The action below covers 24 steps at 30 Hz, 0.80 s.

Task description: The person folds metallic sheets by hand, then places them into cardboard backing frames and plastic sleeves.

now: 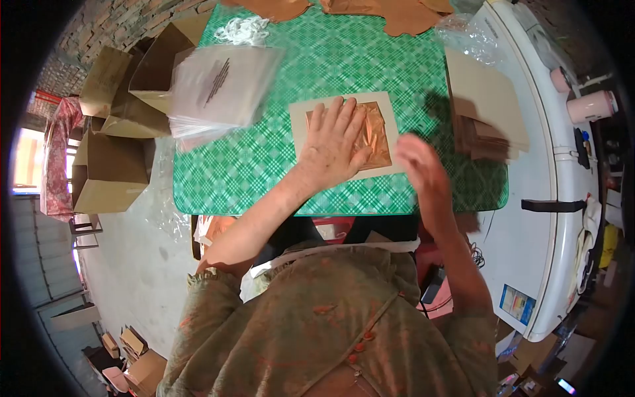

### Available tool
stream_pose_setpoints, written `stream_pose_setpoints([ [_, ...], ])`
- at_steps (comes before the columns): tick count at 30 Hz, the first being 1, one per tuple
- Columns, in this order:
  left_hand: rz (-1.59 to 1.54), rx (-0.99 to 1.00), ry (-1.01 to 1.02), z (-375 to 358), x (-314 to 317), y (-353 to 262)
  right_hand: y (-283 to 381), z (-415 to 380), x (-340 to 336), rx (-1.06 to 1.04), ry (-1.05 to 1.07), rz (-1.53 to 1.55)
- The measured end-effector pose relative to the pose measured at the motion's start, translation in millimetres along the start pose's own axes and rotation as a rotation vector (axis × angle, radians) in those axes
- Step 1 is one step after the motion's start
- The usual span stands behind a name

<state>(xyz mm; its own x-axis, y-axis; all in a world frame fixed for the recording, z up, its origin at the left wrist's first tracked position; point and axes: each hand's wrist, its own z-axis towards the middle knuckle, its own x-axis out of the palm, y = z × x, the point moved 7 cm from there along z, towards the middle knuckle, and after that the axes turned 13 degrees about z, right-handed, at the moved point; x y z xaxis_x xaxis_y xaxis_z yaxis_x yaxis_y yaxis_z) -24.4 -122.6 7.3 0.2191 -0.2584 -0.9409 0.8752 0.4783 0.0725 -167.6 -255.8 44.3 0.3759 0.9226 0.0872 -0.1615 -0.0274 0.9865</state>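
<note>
My left hand (334, 142) lies flat with fingers outstretched on a shiny copper-coloured sheet (375, 142), covering its left part. That sheet rests on a beige rectangular board (297, 112) on the green checked tablecloth (344, 66). Just off the board's right edge is my right hand (420, 162), blurred, its fingers bent inward. Whether anything is between those fingers cannot be made out.
A stack of clear plastic bags (218, 86) lies on the left, below white string (241, 30). Beige boards (486, 106) are piled at right. Brown leather-like pieces (377, 13) lie at the far edge. Open cardboard boxes (112, 165) stand left of the table.
</note>
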Motion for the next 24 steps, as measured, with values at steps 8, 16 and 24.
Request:
stream_pose_setpoints([
  [8,-0.080,-0.011,0.103,-69,-33,-44,-85,-153,40,0.610,0.189,0.143],
  [16,-0.100,-0.033,0.147,-80,-34,-48,-79,-138,64,0.558,0.234,0.251],
  [24,-0.112,-0.028,0.136,-81,-36,-49,-76,-141,51,0.440,0.231,0.015],
])
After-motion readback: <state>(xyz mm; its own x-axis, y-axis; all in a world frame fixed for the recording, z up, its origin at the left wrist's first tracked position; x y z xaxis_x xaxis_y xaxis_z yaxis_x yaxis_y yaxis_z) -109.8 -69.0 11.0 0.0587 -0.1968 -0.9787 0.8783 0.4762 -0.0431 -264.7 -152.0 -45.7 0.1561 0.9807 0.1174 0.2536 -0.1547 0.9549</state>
